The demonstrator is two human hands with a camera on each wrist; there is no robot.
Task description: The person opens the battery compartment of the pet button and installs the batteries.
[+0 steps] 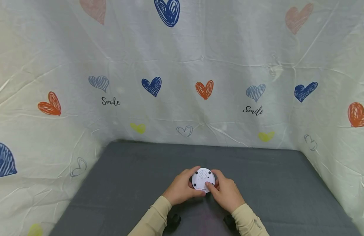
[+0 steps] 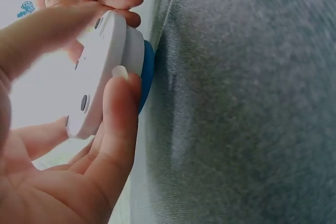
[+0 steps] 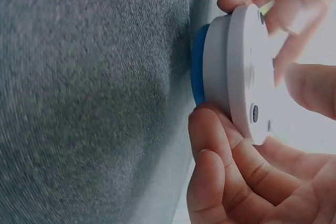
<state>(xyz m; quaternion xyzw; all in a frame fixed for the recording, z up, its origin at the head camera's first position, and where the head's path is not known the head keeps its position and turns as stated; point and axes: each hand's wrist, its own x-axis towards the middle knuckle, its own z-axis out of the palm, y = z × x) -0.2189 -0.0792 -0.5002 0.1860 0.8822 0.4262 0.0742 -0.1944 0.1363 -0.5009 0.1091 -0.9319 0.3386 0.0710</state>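
Observation:
Between both hands is a round white device (image 1: 202, 181), its underside turned up toward the head camera. That side shows a patch of small holes and small black feet near the rim. From the wrist views its stepped white body (image 3: 239, 72) narrows to a blue part (image 2: 148, 66) on the opposite face, turned toward the dark cloth. My left hand (image 1: 182, 187) grips the left edge between thumb and fingers. On the other side my right hand (image 1: 228, 194) holds the right edge, its thumb over the lower right of the underside.
A dark grey cloth (image 1: 135, 173) covers the table under the hands. White fabric (image 1: 176, 49) printed with hearts and "Smile" hangs behind and at both sides. Black objects (image 1: 173, 220) show beside the forearms near the bottom of the head view.

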